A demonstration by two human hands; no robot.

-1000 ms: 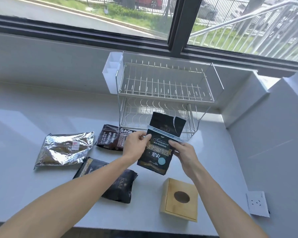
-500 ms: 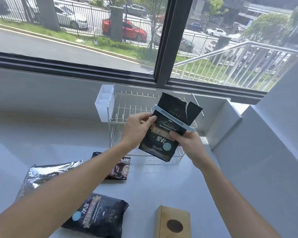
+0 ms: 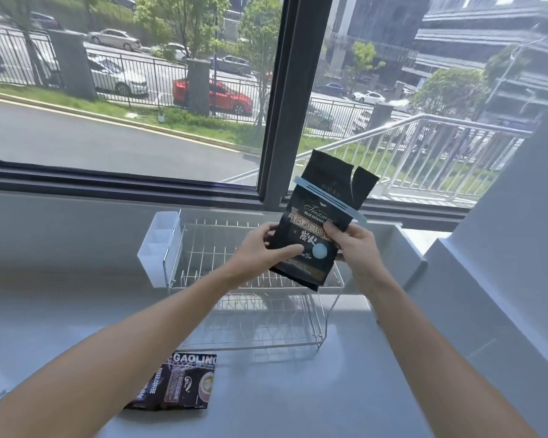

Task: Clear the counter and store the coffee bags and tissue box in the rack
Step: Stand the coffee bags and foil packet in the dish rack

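A black coffee bag (image 3: 317, 229) with a torn top and a pale blue clip across it is held upright above the top tier of the two-tier wire rack (image 3: 203, 248). My left hand (image 3: 263, 248) grips its left edge, thumb on the front. My right hand (image 3: 351, 241) pinches its right edge just under the clip. A dark brown coffee bag (image 3: 178, 384) lies flat on the white counter (image 3: 298, 390) in front of the rack. The tissue box and the other bags are out of view.
A white plastic cutlery holder (image 3: 159, 248) hangs on the rack's left end. The window sill and dark frame (image 3: 276, 105) run behind the rack. A white wall ledge (image 3: 487, 279) closes off the right side.
Both hands have lifted the black bag up and away, from over the counter to above the rack's top tier. The view has tilted up, so the tissue box and two bags left the frame.
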